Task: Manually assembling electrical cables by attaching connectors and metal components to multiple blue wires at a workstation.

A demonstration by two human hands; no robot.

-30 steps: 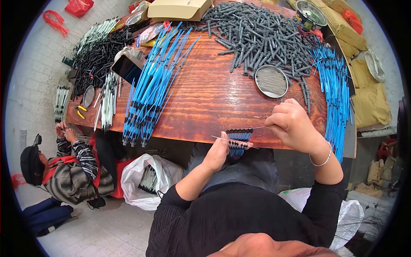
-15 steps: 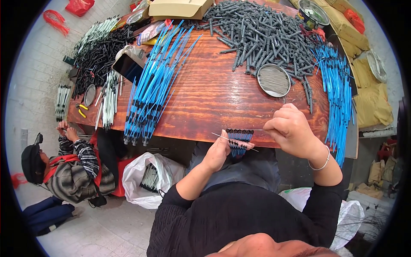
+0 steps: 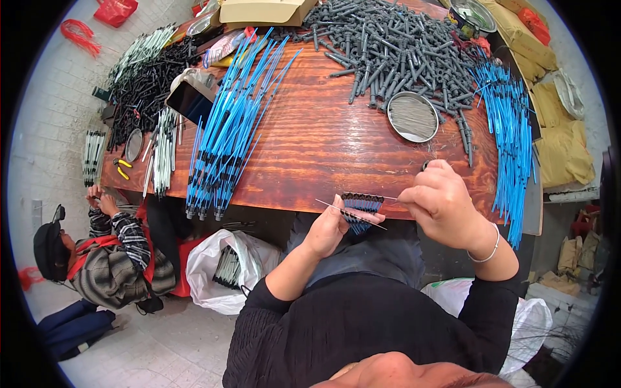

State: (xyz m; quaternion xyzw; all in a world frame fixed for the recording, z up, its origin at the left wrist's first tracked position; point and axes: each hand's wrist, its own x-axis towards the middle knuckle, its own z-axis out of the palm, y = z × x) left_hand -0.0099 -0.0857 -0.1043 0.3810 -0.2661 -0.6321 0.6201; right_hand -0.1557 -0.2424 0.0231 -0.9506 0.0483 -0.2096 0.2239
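In front of the table edge, my left hand [image 3: 325, 231] is closed on a small flat set of blue strips with black ends [image 3: 363, 205], lined up side by side. A thin metal pin [image 3: 326, 204] lies slantwise across the set, passing by the left thumb. My right hand [image 3: 437, 196] pinches the outer end of another thin metal pin [image 3: 389, 196], which runs level along the row of black ends at the top. Whether this pin goes through them is too small to tell. Beyond the right hand stands a round tin [image 3: 392, 123] full of similar thin pins.
Grey plastic parts [image 3: 394, 55] are heaped at the back. Blue strips lie in a bundle [image 3: 226, 129] at left and a pile [image 3: 508, 142] at right. A phone [image 3: 189, 103] leans at left. Another person [image 3: 116, 252] works there beside a white sack [image 3: 207, 284].
The set of strips has tilted slightly in my left hand, and the slanting pin has shifted a little left. My right hand has barely moved, still pinching its pin.
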